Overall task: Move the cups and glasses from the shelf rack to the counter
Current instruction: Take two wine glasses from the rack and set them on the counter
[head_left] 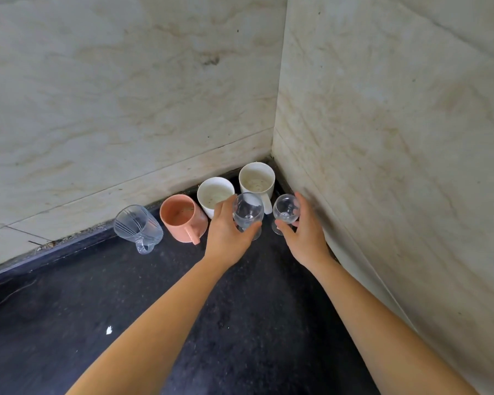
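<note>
On the dark counter, in the corner of the marble walls, stand a clear glass mug, a pink mug and two white mugs. My left hand is wrapped around a clear stemmed glass standing upright just in front of the white mugs. My right hand holds a second stemmed glass close to the right wall. Both glasses' feet sit at or near the counter; contact is unclear.
Marble walls close the space behind and to the right. The row of mugs runs along the back wall's base. A small white speck lies on the counter near the front left. No shelf rack is in view.
</note>
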Motion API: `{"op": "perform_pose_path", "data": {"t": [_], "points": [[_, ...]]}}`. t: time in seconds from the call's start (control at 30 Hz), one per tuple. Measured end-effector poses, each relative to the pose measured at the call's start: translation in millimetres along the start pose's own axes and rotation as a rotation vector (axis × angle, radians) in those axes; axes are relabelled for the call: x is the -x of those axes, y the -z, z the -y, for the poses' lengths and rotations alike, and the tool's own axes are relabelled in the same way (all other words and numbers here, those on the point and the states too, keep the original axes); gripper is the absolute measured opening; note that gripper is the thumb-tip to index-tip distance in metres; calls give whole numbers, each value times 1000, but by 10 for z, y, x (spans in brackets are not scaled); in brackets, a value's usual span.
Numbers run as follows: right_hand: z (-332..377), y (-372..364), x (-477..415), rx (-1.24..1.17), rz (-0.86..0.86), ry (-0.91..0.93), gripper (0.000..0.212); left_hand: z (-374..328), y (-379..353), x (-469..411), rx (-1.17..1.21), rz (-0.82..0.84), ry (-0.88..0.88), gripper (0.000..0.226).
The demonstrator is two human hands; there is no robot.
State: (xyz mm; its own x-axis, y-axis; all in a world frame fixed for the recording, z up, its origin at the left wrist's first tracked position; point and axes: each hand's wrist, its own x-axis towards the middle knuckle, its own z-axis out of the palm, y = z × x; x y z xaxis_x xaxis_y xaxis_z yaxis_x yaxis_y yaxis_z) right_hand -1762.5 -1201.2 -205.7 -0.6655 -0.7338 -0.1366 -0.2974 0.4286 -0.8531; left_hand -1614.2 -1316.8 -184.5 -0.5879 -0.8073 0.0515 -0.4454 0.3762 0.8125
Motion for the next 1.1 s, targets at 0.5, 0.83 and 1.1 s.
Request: {"op": "perform_pose_path", "data": {"t": [0.5,0.83,1.1], "points": [[718,293,149,299,-33,145,74,-427,827,-22,-316,-51,-146,64],[3158,702,238,389,-345,753,62,-1695,3042,93,-708,-509,-331,62],[3737,135,736,393,-247,1069,68,-1605,3838,1328,-953,-716,-30,68]]}}
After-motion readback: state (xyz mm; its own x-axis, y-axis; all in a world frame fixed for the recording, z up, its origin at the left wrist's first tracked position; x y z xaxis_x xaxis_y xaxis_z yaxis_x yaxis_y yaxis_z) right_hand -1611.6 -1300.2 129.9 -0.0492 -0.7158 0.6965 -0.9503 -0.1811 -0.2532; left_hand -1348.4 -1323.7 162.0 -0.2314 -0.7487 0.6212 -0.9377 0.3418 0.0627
